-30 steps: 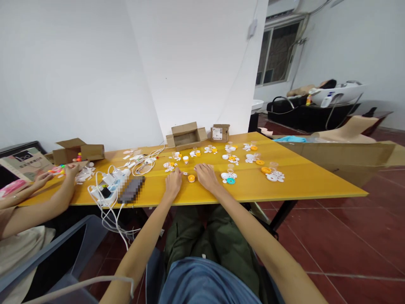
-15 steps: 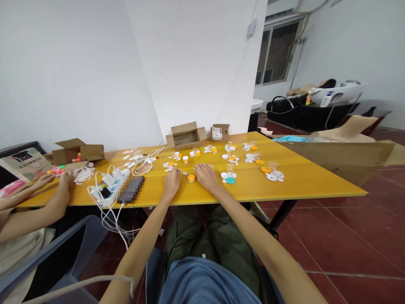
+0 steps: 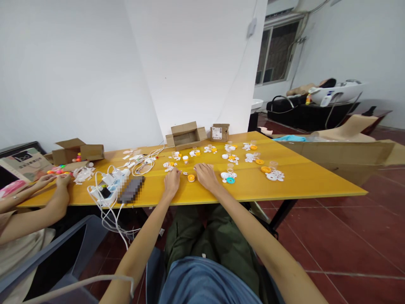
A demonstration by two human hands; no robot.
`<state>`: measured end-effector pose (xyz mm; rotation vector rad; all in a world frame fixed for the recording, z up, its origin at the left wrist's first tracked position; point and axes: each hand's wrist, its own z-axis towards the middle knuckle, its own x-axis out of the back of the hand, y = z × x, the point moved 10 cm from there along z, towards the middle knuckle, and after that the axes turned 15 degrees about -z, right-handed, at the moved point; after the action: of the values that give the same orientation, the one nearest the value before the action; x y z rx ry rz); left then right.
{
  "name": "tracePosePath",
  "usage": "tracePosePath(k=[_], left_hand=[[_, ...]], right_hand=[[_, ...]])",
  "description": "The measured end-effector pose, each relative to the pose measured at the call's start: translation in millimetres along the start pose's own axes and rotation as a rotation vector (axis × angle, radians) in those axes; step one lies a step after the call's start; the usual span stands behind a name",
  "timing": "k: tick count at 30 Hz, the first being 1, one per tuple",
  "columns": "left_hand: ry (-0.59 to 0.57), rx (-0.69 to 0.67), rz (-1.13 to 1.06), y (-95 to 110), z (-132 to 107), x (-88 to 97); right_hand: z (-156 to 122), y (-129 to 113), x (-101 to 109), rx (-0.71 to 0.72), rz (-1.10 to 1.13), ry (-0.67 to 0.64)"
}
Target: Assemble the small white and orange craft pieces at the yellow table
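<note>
My left hand rests on the yellow table with its fingers curled in. I see nothing held in it. My right hand lies a short way to the right, fingers likewise curled and no object showing. Between the two is a small orange round part with a white centre, touched by neither hand. A small white disc lies close to the left fingers. Just beyond stands a white-topped piece with an orange base. Right of my right hand, a teal ring lies by white round parts and a clear cup.
Several groups of white and orange parts spread over the table. Two cardboard boxes stand against the wall. At left are a power strip with tangled white cables, a dark pixelated object, and another person's hands with colourful pieces.
My hands and the parts near them have not visibly moved. The other person's hand at the left has shifted slightly.
</note>
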<state>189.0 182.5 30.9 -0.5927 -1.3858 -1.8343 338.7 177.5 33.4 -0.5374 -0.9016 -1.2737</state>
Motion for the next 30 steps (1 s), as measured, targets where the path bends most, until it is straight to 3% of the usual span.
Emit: tracePosePath(k=[4,13,21,30], left_hand=[[0.022,0.016,-0.018,-2.5,-0.3,2.4],[0.096,-0.022,-0.128,-9.0,6.3,5.4],[0.212,-0.062,-0.345,-18.0,10.6,16.0],[0.170,-0.069,-0.589,-25.8,12.7,9.2]], right_hand=[[-0.2,0.6,1.1,0.004,0.014,0.042],[-5.0,-0.2,16.8,0.044,0.099,0.285],[-5.0,-1.0,15.6,0.049,0.154,0.279],[-4.2,-4.1,12.7,0.073,0.160,0.226]])
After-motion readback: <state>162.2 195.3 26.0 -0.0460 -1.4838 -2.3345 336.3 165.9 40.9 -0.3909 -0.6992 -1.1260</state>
